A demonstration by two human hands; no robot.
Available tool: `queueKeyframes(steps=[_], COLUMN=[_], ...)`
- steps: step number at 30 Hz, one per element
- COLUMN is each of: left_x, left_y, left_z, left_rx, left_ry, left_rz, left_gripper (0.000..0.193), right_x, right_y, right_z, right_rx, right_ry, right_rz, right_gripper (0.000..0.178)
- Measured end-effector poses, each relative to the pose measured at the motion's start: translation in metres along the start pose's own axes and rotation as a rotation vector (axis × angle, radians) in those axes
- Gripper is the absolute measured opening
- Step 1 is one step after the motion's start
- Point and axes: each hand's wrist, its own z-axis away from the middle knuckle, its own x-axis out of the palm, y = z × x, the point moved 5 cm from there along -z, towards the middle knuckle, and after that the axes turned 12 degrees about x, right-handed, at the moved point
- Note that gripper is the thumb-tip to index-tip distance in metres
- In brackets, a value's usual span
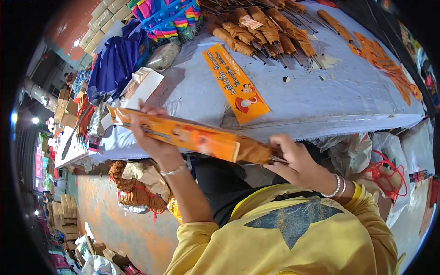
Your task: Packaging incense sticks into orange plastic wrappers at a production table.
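Note:
An orange printed plastic sleeve (pixel 192 137) is held slantwise in front of me, over the table's near edge. My left hand (pixel 153 137) is closed round its left part, fingers on the far side. Out of the sleeve's right end sticks a folded brown umbrella (pixel 254 152), most of it hidden inside. My right hand (pixel 293 160) is closed on the umbrella's bare end, where thin metal rods show between the fingers. Beyond, another orange sleeve (pixel 236 87) lies flat on the table (pixel 183 98).
Several folded brown umbrellas (pixel 256 32) are piled at the far side, with more orange sleeves (pixel 382 64) to the right. Dark blue cloth (pixel 114 64) and a white box (pixel 144 85) lie at left. Brown bundles (pixel 137 188) stand below; red cord (pixel 389 176) hangs by plastic bags.

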Motion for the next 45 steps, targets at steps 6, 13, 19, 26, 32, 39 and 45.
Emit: queueKeyframes(steps=[6,13,19,26,32,39,45], left_x=[0.014,0.073,0.062,0.019,0.073,0.105,0.097], left_y=[-0.017,-0.083,-0.085,-0.038,-0.092,-0.140,-0.127], left_z=[0.010,0.078,0.059,-0.037,-0.012,0.055,-0.015], left_rx=[0.042,-0.163,-0.204,-0.090,-0.115,-0.478,0.011], left_ry=[0.038,0.194,0.100,0.071,-0.040,-0.050,-0.032], left_rz=[-0.144,-0.058,-0.002,-0.301,-0.224,-0.235,-0.607], left_gripper=[0.033,0.028,0.026,0.023,0.023,0.026,0.036], right_x=[-0.003,0.014,0.011,-0.021,-0.009,-0.007,-0.001], right_y=[-0.009,-0.016,-0.013,0.000,0.027,0.009,0.013], right_z=[0.002,-0.048,-0.037,0.026,0.025,-0.008,0.001], right_rx=[-0.131,-0.206,-0.066,0.207,0.602,0.243,0.212], right_ry=[0.152,0.259,0.133,-0.138,-0.316,0.031,0.083], right_rz=[0.120,0.160,0.093,0.059,-0.671,-0.445,-0.347], right_gripper=[0.037,0.040,0.044,0.033,0.011,0.008,0.008])
